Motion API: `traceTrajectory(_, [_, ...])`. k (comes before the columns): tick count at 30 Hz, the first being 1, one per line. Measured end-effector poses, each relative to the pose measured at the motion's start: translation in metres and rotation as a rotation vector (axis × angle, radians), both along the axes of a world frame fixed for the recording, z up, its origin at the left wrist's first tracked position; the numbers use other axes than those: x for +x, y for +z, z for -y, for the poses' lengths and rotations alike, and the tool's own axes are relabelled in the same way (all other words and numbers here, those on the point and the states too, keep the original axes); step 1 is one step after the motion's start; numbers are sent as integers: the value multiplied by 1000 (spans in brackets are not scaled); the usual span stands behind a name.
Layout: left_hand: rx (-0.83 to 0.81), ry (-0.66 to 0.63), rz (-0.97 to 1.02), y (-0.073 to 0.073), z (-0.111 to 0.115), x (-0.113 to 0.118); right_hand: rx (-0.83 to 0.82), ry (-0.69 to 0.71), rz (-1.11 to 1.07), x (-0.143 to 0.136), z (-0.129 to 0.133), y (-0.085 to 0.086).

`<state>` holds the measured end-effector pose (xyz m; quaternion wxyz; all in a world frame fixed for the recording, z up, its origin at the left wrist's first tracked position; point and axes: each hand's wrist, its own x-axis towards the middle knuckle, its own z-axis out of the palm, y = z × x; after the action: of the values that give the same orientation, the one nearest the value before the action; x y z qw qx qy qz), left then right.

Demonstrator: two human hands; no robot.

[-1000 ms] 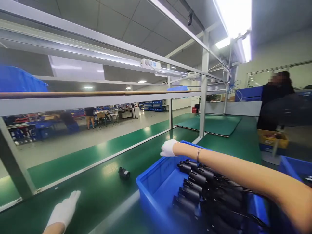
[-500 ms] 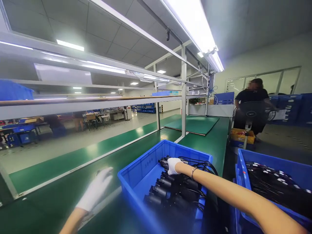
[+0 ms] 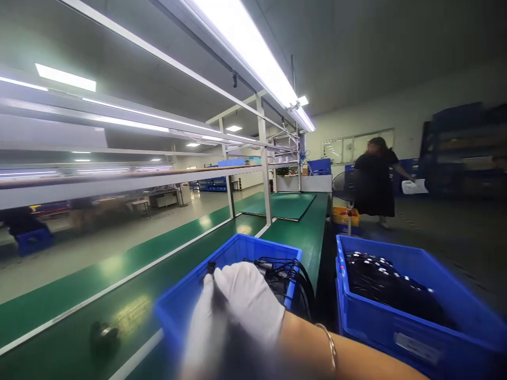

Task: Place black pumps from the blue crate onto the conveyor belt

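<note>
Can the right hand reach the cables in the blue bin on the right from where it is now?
Probably yes. The right hand is over the near blue bin, and the right blue bin beside it is open-topped, nothing covering its cables.

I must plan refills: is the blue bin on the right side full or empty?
Partly filled. The blue bin holds a heap of black cables below its rim; the inner walls show above the heap.

Cabled parts (image 3: 283, 274) in near bin (image 3: 186, 303), second bin (image 3: 400, 327) right, conveyor (image 3: 119, 311) left
</note>
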<state>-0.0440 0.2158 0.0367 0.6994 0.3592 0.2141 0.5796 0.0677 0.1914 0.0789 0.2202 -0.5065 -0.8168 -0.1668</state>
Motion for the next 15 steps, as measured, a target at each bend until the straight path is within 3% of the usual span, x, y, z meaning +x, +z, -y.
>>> traceTrajectory(3, [17,-17,118,-4,12,-21,-78,-10,-162,18,19,-7])
traceTrajectory(7, [22,-55,184,-11,16,-34,-243,88,-325,40,41,-11])
traceTrajectory(10, [-3,-112,203,-22,18,-24,-292,110,-479,44,55,-11])
traceTrajectory(15, [-123,-376,327,-47,14,0,-351,174,-822,45,66,-19])
